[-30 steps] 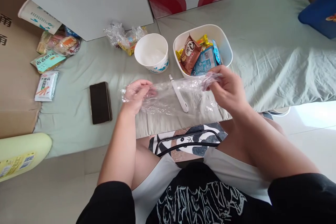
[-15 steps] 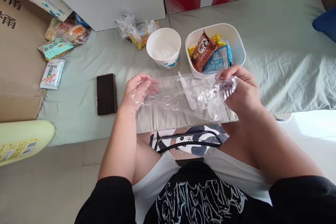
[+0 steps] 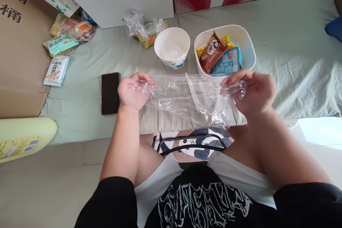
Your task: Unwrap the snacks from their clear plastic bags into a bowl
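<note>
Left hand [image 3: 134,92] and right hand [image 3: 255,94] are pinching clear plastic [image 3: 171,100], spread but crumpled; the tub [image 3: 248,56] far right is standing uncovered.

Soft, fairly bright daylight look, strongest past the right end of the cloth-covered surface [image 3: 288,50], where the floor [image 3: 319,130] blows out near-white. Left end dimmer; cardboard [image 3: 22,60] there sits in brownish shade. Clear plastic bag [image 3: 176,105] at near edge: scattered hard glints, outline hard to trace. Folds toward the right near corner catch soft light and shadow. Black shirt [image 3: 197,174] loses fold detail. Left hand [image 3: 135,91] and right hand [image 3: 255,92] slightly soft. Wide-angle stretch, forearms [image 3: 121,142] splayed. Small label print on yellow-green container [image 3: 45,128] unreadable.
</note>
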Demonstrator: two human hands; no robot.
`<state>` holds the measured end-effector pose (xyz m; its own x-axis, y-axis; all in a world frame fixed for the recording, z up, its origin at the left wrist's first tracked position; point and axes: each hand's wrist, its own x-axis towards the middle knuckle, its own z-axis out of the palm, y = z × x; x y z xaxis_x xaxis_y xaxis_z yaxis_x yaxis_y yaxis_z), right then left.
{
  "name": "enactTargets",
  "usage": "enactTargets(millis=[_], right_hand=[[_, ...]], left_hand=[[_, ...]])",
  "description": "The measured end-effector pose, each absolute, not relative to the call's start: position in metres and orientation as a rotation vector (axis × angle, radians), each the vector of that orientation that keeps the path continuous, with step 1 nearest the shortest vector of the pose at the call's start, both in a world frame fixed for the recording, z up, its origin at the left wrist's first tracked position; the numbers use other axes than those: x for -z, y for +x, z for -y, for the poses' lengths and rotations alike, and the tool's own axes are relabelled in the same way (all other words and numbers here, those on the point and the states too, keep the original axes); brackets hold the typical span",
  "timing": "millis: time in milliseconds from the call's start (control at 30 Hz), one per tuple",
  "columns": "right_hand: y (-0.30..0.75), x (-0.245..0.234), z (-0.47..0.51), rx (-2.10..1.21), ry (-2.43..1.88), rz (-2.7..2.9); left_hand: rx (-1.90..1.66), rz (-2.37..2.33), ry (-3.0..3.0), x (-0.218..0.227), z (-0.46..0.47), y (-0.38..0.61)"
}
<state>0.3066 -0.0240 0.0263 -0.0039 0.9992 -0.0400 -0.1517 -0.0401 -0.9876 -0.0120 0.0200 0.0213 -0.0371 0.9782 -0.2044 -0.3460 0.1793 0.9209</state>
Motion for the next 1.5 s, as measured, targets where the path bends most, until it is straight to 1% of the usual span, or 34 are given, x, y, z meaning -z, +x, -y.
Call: enactTargets(millis=[100, 233, 333, 433, 667, 933, 1167, 1333, 1500], right_hand=[[0.306, -0.028, 0.027, -1.308, -1.134, 1.125], [0.305, -0.026, 0.03, -1.388, -1.01, 1.139], [0.302, -0.025, 0.03, -1.349, -1.029, 1.088], [0.299, -0.026, 0.031, -1.329, -1.058, 1.087], [0.297, -0.026, 0.035, -1.319, -1.071, 1.154], [0.298, -0.023, 0.035, -1.297, -1.057, 1.154], [0.298, -0.025, 0.034, -1.146, -1.089, 1.101], [0.3, -0.023, 0.033, -1.043, -1.115, 1.09], [0.303, -0.017, 0.033, -0.991, -1.197, 1.246]], left_hand=[[-1.258, -1.081, 0.783, -0.027, -0.015, -0.013], [-1.223, -1.047, 0.731, -0.029, -0.011, -0.013], [-1.161, -1.114, 0.664, -0.023, -0.015, -0.01], [-1.188, -1.146, 0.654, -0.018, -0.018, -0.007], [-1.183, -1.044, 0.715, -0.016, -0.015, -0.006], [-1.156, -1.029, 0.787, -0.014, -0.017, -0.006], [-1.012, -1.039, 0.843, -0.018, -0.012, -0.009], [-1.172, -0.973, 0.721, -0.021, -0.014, -0.014], [-1.302, -1.199, 0.659, -0.008, -0.025, -0.012]])
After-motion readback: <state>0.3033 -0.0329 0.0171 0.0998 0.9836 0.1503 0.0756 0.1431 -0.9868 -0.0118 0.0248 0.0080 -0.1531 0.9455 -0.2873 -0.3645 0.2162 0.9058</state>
